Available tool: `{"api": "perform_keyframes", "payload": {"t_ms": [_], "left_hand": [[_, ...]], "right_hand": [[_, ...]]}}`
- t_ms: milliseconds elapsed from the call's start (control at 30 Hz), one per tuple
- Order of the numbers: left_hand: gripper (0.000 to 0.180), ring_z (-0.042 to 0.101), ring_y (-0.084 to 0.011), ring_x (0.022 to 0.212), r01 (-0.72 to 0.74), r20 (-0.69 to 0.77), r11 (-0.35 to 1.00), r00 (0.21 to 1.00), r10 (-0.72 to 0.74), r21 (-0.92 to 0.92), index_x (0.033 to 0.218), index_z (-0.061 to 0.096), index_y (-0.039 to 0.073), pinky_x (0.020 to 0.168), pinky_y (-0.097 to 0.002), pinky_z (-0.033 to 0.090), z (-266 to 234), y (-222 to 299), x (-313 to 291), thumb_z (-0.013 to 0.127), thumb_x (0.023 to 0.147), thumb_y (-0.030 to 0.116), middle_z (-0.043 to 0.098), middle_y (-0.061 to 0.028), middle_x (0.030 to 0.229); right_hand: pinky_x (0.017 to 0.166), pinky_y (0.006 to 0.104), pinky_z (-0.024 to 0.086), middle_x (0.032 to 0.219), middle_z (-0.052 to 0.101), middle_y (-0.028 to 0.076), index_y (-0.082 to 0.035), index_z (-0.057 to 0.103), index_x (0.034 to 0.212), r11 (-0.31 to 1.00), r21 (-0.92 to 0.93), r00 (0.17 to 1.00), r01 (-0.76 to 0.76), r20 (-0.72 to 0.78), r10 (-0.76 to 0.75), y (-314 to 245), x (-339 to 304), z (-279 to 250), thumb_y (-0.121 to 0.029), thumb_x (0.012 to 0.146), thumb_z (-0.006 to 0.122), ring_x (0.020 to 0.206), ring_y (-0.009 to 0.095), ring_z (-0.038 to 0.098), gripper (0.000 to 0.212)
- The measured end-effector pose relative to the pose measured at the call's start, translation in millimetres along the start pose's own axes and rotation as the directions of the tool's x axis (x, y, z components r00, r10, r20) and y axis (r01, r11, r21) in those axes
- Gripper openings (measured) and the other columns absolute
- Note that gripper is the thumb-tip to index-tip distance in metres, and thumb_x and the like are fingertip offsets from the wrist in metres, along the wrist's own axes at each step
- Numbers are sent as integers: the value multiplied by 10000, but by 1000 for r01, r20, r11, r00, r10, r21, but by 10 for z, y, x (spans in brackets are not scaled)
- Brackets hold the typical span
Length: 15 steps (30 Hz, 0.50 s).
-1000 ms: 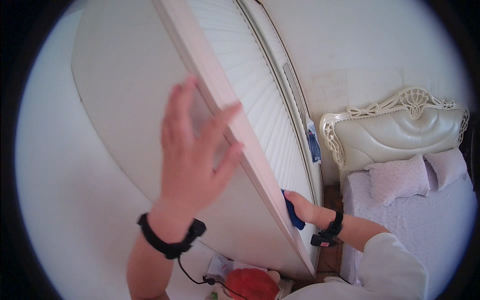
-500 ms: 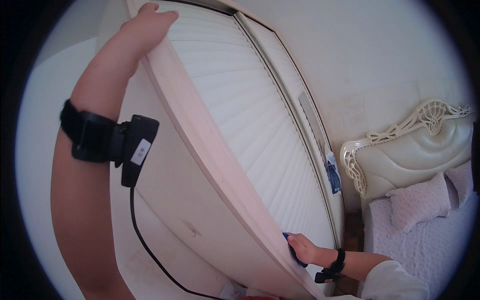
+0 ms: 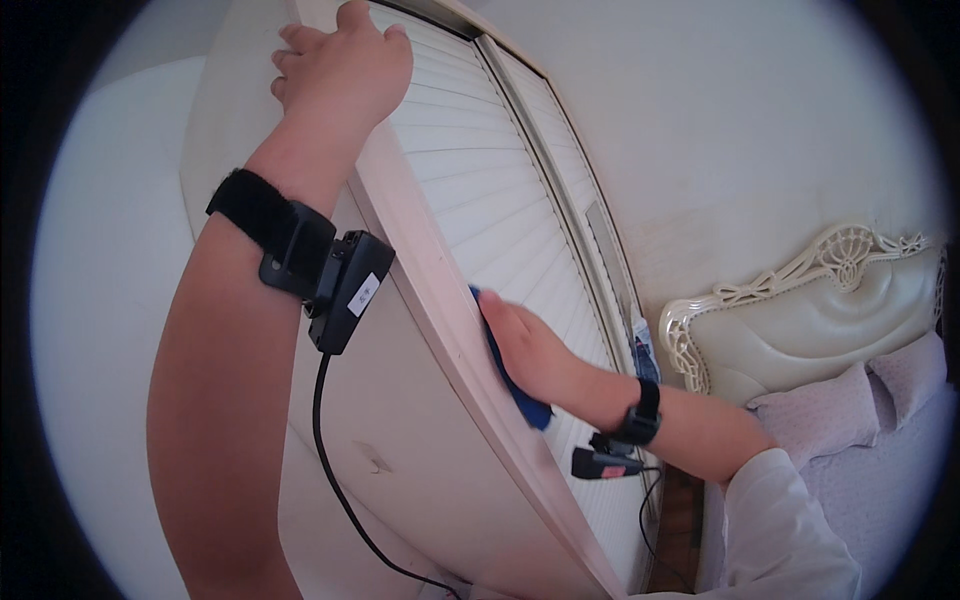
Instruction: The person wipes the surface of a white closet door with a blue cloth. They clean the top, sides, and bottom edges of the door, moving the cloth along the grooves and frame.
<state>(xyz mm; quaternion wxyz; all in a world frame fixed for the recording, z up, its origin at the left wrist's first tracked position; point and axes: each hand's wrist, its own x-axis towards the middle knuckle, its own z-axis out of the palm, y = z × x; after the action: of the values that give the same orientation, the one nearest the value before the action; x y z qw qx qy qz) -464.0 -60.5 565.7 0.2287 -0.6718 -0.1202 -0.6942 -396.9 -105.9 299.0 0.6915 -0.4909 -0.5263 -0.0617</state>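
My left hand [image 3: 345, 70] is high on the front upright edge of a white wardrobe [image 3: 370, 350], its fingers apart and resting against the corner. Lower down the same pale edge, my right hand [image 3: 530, 350] presses a dark blue cloth [image 3: 535, 412] against the frame. The cloth shows along the hand's underside, and the hand covers the rest of it. Both forearms carry black straps with small black devices; a label is on the left device [image 3: 352, 295], and the right device [image 3: 605, 460] hangs below the wrist.
White slatted sliding doors [image 3: 470, 150] fill the wardrobe front. A bed with a cream padded headboard [image 3: 790, 330] and pale patterned pillows [image 3: 820, 410] stands at the right. Black cables [image 3: 322, 450] hang from the arm devices. A small hook [image 3: 375, 458] is on the side panel.
My right hand has slid up the wardrobe edge with the blue cloth. My left hand appears further right and lower in view, its fingers more spread; the view has shifted slightly.
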Motion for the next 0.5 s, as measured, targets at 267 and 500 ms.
{"api": "perform_keyframes", "payload": {"t_ms": [267,500], "left_hand": [[518,247,-508,1305,46,38,997,998,-44,-55,1331,383,-5,1069,-550,239,-307,237,-378,405,929,320,221,-378,1405],[534,214,-501,1327,45,51,991,998,-38,-125,1338,384,-24,1085,-549,201,-457,254,-388,384,946,339,173,-358,1440]], "right_hand": [[887,314,429,1068,629,191,61,547,1145,982,-174,984,68,-148,-95,-662,987,-39,-430,977,343,979,235,602,557],[801,377,480,1018,644,175,35,588,1057,899,418,984,129,58,-168,-1130,1824,-115,-342,931,449,863,274,624,421]]}}
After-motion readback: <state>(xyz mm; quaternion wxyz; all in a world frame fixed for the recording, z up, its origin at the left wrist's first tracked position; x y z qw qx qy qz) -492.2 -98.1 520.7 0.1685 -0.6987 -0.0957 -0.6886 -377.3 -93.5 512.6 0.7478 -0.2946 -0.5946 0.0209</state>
